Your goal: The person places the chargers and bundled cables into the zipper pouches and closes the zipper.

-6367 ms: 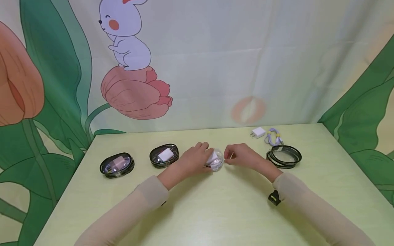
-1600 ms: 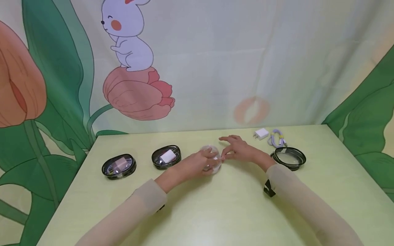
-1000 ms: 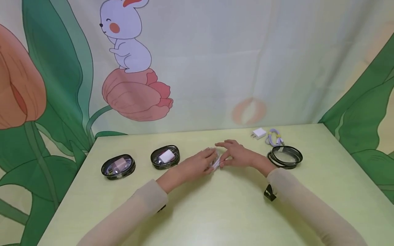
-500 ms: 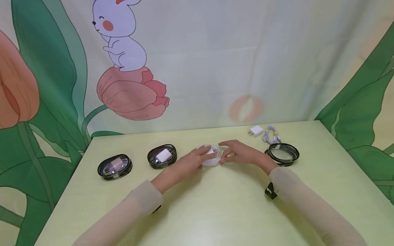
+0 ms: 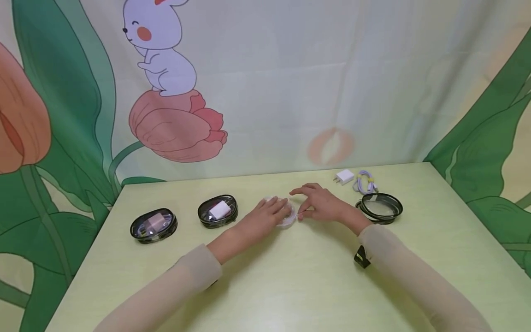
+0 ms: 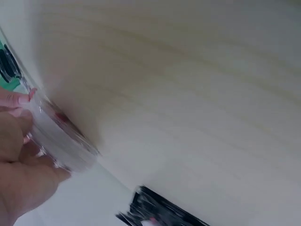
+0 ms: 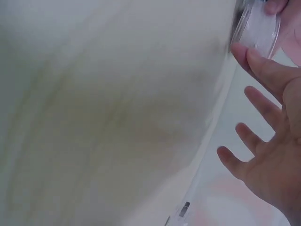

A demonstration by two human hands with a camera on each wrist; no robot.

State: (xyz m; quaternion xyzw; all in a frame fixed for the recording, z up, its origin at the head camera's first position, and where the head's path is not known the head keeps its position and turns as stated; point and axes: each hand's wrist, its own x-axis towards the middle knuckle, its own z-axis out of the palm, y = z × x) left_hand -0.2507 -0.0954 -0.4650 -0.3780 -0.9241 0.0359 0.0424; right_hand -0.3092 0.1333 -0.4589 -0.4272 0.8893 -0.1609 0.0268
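Observation:
A small clear case with a whitish side wall (image 5: 290, 218) sits mid-table. My left hand (image 5: 262, 218) lies over its top, fingers spread across it; in the left wrist view the thumb of this hand (image 6: 28, 174) is against the wall (image 6: 63, 141), gripping the case. My right hand (image 5: 323, 204) pinches at the case's right edge with thumb and index finger. In the right wrist view the other fingers of that hand (image 7: 277, 141) are stretched out, away from the case (image 7: 257, 28). The left fingers hide most of what is inside.
Two black-rimmed cases with charger sets, one with a pinkish plug (image 5: 155, 223), one with a white plug (image 5: 220, 210), stand left. At right are an opened black-rimmed case (image 5: 380, 219), a white charger plug (image 5: 345, 176) and a coiled lilac cable (image 5: 366, 182). A printed curtain (image 5: 265, 92) hangs behind.
The case has been turned and tilted between my hands and now lies flatter. My left fingers have spread over its top, covering the white plug seen before. My right outer fingers have straightened.

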